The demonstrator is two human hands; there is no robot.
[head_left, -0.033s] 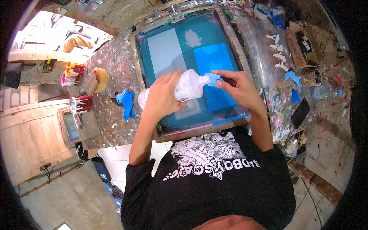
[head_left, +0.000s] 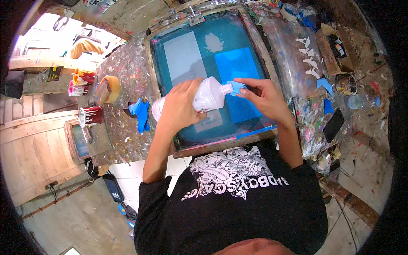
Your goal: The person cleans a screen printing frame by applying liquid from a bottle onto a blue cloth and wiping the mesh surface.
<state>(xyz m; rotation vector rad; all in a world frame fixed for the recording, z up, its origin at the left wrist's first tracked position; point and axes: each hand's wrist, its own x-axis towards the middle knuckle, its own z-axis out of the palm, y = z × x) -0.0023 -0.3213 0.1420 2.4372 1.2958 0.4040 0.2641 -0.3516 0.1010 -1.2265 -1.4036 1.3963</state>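
Note:
My left hand (head_left: pixel 180 104) is wrapped round a pale, milky plastic bottle (head_left: pixel 209 95), which lies nearly level with its neck to the right. At the bottle's mouth is a light blue piece, like cloth or tape (head_left: pixel 236 88). My right hand (head_left: pixel 265 98) pinches this piece between thumb and fingers. Both hands are above a framed printing screen (head_left: pixel 231 32) with teal mesh, a pale strip (head_left: pixel 182 51), a bright blue rectangle (head_left: pixel 236 63) and a leaf-like pale shape (head_left: pixel 213 43). Whether the bottle touches the mesh, I cannot tell.
The paint-spattered table (head_left: pixel 123 148) bears a tape roll (head_left: pixel 112 89), blue scraps (head_left: pixel 141 114) and paint-streaked cans (head_left: pixel 90 116) on the left. To the right are a dark phone-like slab (head_left: pixel 333 125), a clear bottle (head_left: pixel 355 102) and a cardboard box (head_left: pixel 333 49). A metal clamp (head_left: pixel 196 18) holds the screen's far edge.

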